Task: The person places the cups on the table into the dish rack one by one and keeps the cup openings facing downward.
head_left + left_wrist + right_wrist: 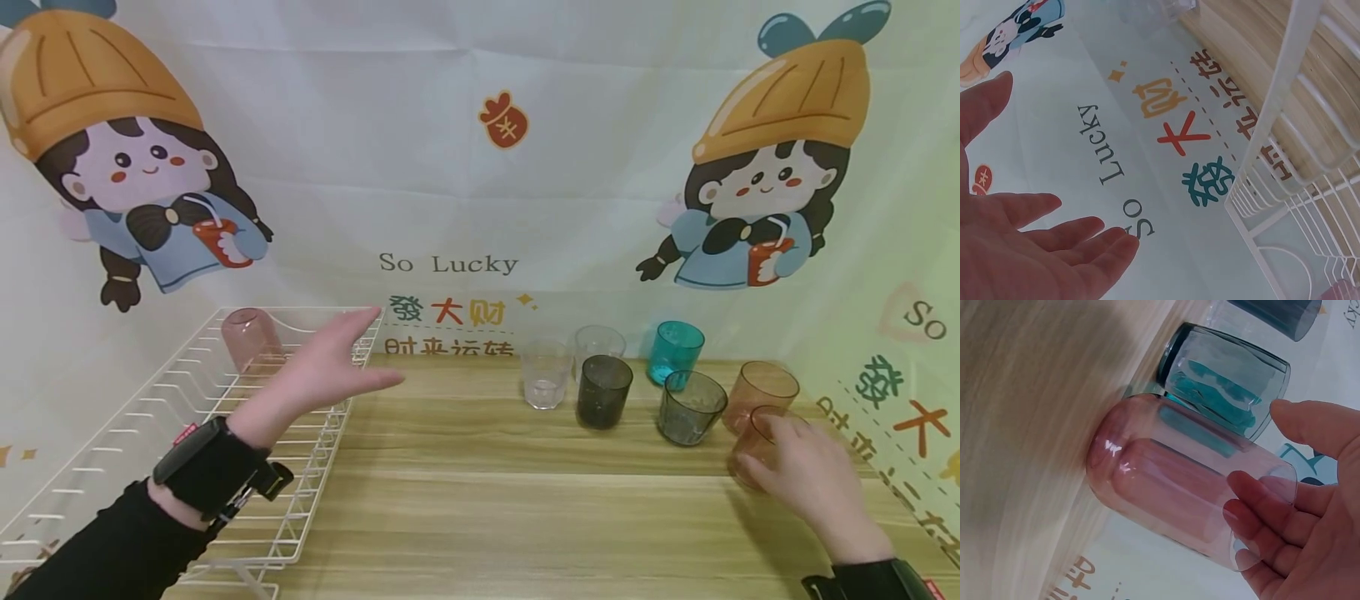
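Note:
My right hand is at the front pink glass on the right of the table. In the right wrist view its fingers overlap the rim of that upright glass, showing partly through it, and the thumb is held apart. A second pink glass stands just behind, with a grey-green glass to its left. My left hand hovers over the white wire rack, fingers spread and holding nothing. Another pink glass leans at the rack's far end.
A teal glass, a dark grey glass and two clear glasses, one in front and one behind, stand along the back of the wooden table. A printed cloth hangs behind and on the right.

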